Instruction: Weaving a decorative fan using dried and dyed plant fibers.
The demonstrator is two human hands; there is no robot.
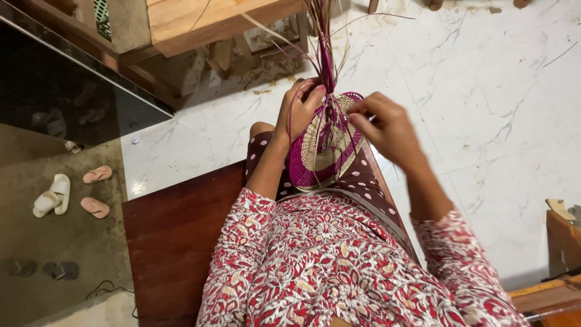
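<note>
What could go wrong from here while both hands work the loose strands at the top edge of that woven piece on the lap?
1. The woven piece rests on the lap, steadied mainly by the left hand; if that grip eases, it may slide towards the tiled floor.
2. The long loose strands stand bunched above the edge; they could tangle or snap as the right hand pulls one.
3. Fingers hide the working edge, so a strand may be missed.

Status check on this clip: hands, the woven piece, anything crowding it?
Left hand grips the woven disc at its top edge. Right hand pinches a strand. Loose strands stick up beyond. Nothing crowds it.
</note>
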